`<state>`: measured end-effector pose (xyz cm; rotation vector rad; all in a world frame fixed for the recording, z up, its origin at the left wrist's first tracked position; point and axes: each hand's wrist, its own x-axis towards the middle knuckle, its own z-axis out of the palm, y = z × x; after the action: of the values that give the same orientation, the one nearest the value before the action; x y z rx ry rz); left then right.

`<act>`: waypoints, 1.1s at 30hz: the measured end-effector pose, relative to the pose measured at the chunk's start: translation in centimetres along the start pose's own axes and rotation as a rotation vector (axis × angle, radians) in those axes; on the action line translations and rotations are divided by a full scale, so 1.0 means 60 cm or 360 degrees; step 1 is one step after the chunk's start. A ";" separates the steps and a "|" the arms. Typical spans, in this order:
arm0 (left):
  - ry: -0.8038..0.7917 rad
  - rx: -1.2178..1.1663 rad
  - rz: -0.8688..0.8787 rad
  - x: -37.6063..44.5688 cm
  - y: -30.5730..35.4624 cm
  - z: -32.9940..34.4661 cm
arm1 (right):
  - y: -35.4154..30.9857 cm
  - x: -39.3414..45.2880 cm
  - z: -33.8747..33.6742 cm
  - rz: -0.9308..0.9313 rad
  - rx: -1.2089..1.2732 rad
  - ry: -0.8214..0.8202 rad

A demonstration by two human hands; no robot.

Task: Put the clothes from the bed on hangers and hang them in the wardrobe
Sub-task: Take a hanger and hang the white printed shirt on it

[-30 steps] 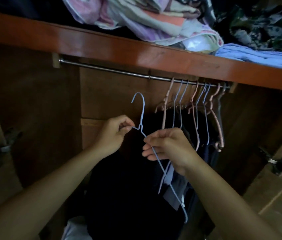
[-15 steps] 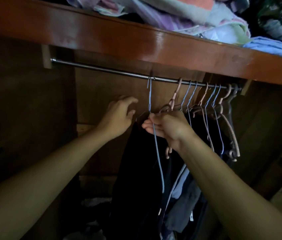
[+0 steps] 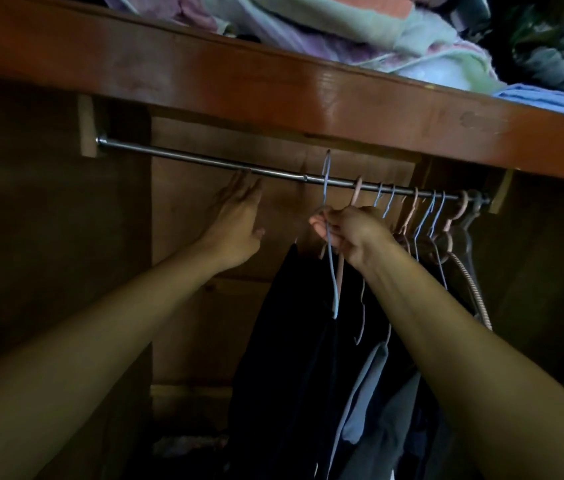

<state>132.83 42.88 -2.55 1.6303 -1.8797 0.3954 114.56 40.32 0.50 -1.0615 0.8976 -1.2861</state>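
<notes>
now the blue hanger (image 3: 329,237) hangs with its hook over the wardrobe rail (image 3: 204,162), its wire running almost straight down from the rail into the right hand (image 3: 349,233) and on below it. so its long axis is close to vertical, and it lies right at that hand, which grips the wire near the neck with fingers and thumb curled round it. a dark garment (image 3: 294,341) hangs from it, just left of the other clothes on hangers (image 3: 425,216) bunched at the right end of the rail. the left hand (image 3: 235,223) is apart from the hanger, off to its left, fingers straight and spread, tips up near the rail and holding nothing; i cannot tell whether they touch the bar. the right hand is plainly the nearer one, so any settling or sliding of the hanger along the rail looks like its job, and the rail's own line, left to right, is the way it would slide.

against the frame from a second ago, the hanger has gone from being held below the rail, hook free in the air with the left hand pinching its neck, to hooked over the bar. the left hand has let go and moved up toward the rail, while the right has kept its hold and risen with it. folded bedding (image 3: 360,32) sits on the shelf (image 3: 273,84) above.
</notes>
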 end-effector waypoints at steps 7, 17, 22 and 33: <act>0.0041 0.0009 0.0029 0.013 0.013 -0.009 | 0.006 0.043 0.005 -0.0026 0.0150 0.0115; -0.0164 -0.0632 -0.0094 -0.016 0.055 0.014 | 0.059 0.043 -0.013 0.0030 -0.0117 0.0196; -0.0659 -0.0689 0.0013 -0.036 0.092 0.032 | 0.062 0.032 -0.023 -0.0100 -0.0643 0.0105; -0.0511 -0.0475 0.0038 -0.048 0.113 0.015 | 0.031 -0.036 -0.072 0.0016 -0.1006 0.0098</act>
<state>126.22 45.93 -3.91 1.5359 -2.0733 -0.1450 110.81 41.96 -2.64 -1.5023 1.4053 -1.0473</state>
